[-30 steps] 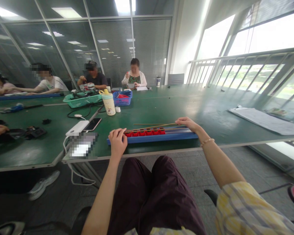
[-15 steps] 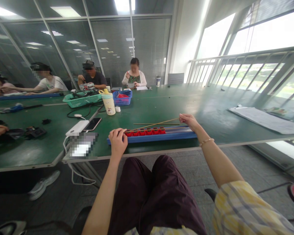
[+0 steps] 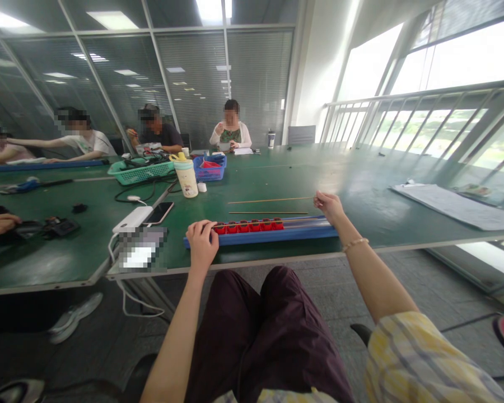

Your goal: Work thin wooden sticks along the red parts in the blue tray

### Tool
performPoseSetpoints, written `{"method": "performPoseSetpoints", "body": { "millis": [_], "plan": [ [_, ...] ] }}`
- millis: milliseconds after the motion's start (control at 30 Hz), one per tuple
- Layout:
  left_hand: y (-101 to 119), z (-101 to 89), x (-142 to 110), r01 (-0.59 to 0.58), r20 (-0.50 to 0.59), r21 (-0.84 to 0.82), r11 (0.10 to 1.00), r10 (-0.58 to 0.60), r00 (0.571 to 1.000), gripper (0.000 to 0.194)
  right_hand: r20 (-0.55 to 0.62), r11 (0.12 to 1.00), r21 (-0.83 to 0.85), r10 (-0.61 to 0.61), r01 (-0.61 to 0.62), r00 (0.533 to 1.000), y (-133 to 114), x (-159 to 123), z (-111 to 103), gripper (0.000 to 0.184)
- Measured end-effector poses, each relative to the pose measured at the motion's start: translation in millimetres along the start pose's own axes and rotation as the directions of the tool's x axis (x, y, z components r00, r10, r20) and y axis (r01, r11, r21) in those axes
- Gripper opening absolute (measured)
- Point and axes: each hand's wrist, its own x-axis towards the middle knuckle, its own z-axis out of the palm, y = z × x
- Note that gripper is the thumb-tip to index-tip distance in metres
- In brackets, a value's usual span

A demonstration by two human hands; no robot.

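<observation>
My right hand (image 3: 328, 207) is closed in a pinch on one end of a thin wooden stick (image 3: 273, 200). The stick points left, above the green table and beyond a long blue tray (image 3: 256, 238). My left hand (image 3: 202, 242) grips the tray's left end, its fingers curled over the top. Inside the tray stands a row of several red cups or blocks (image 3: 243, 226), too small to make out fully. Another slender stick lies along their tops, its left end by my left fingertips. On the table behind the tray rests a second loose stick (image 3: 269, 212).
Left of the tray are a phone (image 3: 159, 213), a white power bank (image 3: 133, 219) with cables and a blurred device. Behind stand a tumbler (image 3: 186, 178), a green basket (image 3: 140, 175) and a blue basket (image 3: 210, 171). Papers (image 3: 462, 206) lie right. Several people sit around the tables.
The stick in my right hand has swung off the tray to beyond it, its left end leaving my left hand's side. My right hand moved slightly right; my left stayed put.
</observation>
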Motion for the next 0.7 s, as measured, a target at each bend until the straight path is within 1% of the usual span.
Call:
{"method": "performPoseSetpoints", "body": {
  "millis": [100, 167, 267, 333, 400, 467, 633, 700],
  "plan": [
    [1, 0.4, 0, 0.005, 0.008, 0.004, 1.0, -0.005, 1.0, 0.026, 0.011, 0.986, -0.167, -0.022, 0.024, 1.0, 4, 0, 1, 0.055],
    [1, 0.5, 0, 0.011, 0.015, 0.01, 1.0, -0.011, 1.0, 0.026, 0.022, 0.944, -0.326, -0.052, 0.056, 0.998, 6, -1, 2, 0.058],
    [2, 0.5, 0, 0.015, 0.022, 0.011, 1.0, -0.016, 1.0, 0.026, 0.073, 0.818, -0.564, -0.09, 0.115, 0.993, 5, -4, 4, 0.061],
    [3, 0.3, 1, 0.015, 0.022, 0.005, 1.0, -0.016, 1.0, 0.026, 0.11, 0.725, -0.673, -0.099, 0.148, 0.989, 4, -5, 6, 0.06],
    [3, 0.2, 1, 0.021, 0.027, -0.004, 1.0, -0.021, 0.999, 0.027, 0.135, 0.661, -0.731, -0.098, 0.166, 0.986, 4, -4, 7, 0.058],
    [3, 0.3, 1, 0.031, 0.032, -0.011, 0.999, -0.03, 0.999, 0.027, 0.153, 0.622, -0.763, -0.088, 0.175, 0.984, 5, -3, 7, 0.055],
    [5, 0.2, 2, 0.03, 0.033, -0.013, 0.999, -0.029, 0.999, 0.027, 0.182, 0.547, -0.812, -0.096, 0.205, 0.979, 17, 3, 4, 0.037],
    [5, 0.0, 2, 0.024, 0.028, -0.01, 1.0, -0.024, 0.999, 0.026, 0.191, 0.526, -0.827, -0.067, 0.198, 0.979, 21, 4, 2, 0.032]
  ]
}}
